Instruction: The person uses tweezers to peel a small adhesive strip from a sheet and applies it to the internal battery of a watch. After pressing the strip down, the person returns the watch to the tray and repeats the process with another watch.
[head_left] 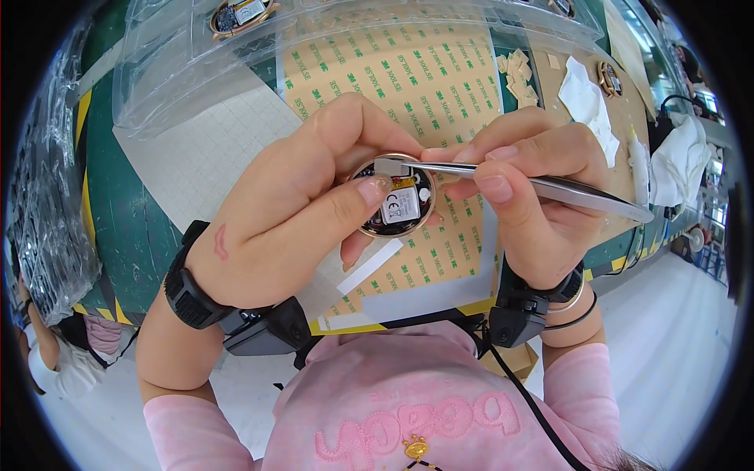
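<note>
My left hand [298, 196] grips a round watch case [431, 206] by its gold-coloured rim, the thumb lying across its open face. Inside the case show a silver battery [402, 206], dark circuitry and a bit of orange-yellow flex. Metal tweezers [581, 195] are pinched in my right hand [542, 188], slanting from the lower right toward the case. Their tips meet a small grey pad [390, 166] at the upper part of the case, close to my left thumb. The right fingertips nearly touch the case's right side.
Beneath my hands lies a tan adhesive sheet [377, 74] with green print, beside a pale gridded sheet [184, 173]. Clear plastic trays [188, 71] with watch cases stand at the back. Tan pieces [517, 78], white tissue [589, 110] and another watch case [609, 79] lie at right.
</note>
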Motion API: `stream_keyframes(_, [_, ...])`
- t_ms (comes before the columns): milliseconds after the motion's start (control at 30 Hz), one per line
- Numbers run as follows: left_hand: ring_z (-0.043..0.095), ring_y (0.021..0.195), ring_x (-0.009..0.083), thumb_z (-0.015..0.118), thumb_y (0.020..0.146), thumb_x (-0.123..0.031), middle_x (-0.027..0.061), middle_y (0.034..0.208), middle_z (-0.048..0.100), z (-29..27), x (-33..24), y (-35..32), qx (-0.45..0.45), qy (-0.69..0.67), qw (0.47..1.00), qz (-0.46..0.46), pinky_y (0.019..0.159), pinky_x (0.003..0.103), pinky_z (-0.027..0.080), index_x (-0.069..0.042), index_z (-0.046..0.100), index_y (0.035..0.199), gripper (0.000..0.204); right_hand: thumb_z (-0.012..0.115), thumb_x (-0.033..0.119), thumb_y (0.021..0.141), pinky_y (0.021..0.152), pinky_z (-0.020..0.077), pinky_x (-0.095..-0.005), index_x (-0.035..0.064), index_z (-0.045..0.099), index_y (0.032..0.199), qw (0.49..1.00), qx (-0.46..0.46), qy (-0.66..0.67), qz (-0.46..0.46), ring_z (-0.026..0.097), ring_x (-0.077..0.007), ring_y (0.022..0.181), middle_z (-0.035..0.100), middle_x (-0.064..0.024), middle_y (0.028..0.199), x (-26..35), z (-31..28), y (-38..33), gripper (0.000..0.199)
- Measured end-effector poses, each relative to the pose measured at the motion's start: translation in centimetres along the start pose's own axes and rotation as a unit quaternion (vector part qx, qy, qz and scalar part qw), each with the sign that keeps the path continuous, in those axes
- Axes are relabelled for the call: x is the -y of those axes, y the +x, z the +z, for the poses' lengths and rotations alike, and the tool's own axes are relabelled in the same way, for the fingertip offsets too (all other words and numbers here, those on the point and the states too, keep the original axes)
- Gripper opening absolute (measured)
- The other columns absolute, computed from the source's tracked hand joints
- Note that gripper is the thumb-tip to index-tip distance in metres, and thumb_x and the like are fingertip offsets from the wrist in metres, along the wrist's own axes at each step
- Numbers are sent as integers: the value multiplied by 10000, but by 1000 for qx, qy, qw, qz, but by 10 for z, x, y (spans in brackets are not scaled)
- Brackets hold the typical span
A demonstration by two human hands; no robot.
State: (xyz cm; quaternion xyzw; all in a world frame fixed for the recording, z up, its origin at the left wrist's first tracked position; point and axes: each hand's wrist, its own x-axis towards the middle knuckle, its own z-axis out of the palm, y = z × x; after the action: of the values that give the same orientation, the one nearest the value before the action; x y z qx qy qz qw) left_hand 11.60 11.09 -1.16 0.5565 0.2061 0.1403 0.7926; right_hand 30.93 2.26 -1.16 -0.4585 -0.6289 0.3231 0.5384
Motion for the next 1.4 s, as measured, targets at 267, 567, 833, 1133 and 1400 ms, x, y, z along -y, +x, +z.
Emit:
stream_keyframes(267, [539, 683, 84, 451, 900, -161, 151, 989, 618, 0, -1, -1, 2, 10, 1000, -2, 518, 180, 383, 24, 429, 1130, 296, 578, 50, 877, 652, 583, -323, 1, 465, 898, 999, -12, 23, 45, 675, -311, 780, 549, -173, 867, 6, 2, -1, 126])
stream_keyframes(567, [505, 653, 74, 480, 856, -172, 99, 946, 587, 2, -4, -2, -8, -2, 1000, -9, 542, 177, 395, 38, 448, 1131, 347, 572, 33, 876, 635, 580, -323, 3, 467, 898, 1000, -8, 17, 25, 674, -300, 779, 552, -173, 859, 3, 2, -2, 112])
stream_keyframes(833, [512, 661, 73, 469, 882, -172, 102, 962, 586, 0, -6, -1, 2, 6, 1000, -24, 537, 177, 400, 39, 441, 1135, 331, 573, 33, 875, 639, 579, -327, -5, 467, 899, 1000, 6, -2, -4, 674, -297, 776, 555, -173, 844, 3, -1, 0, 115])
stream_keyframes(1133, [514, 668, 63, 433, 935, -154, 92, 976, 585, -3, -3, -1, 18, 43, 999, -9, 539, 172, 404, 28, 430, 1148, 280, 589, 41, 866, 673, 579, -353, -6, 468, 900, 999, 7, -31, -23, 671, -293, 781, 551, -172, 878, 2, -2, -1, 135])
stream_keyframes(1400, [506, 626, 59, 452, 939, -182, 73, 954, 582, -3, 0, 0, 9, -44, 999, 0, 522, 167, 401, 0, 434, 1146, 276, 647, 66, 836, 704, 579, -376, 9, 490, 941, 984, 32, -132, -119, 664, -313, 830, 556, -177, 909, 3, -2, -1, 197])
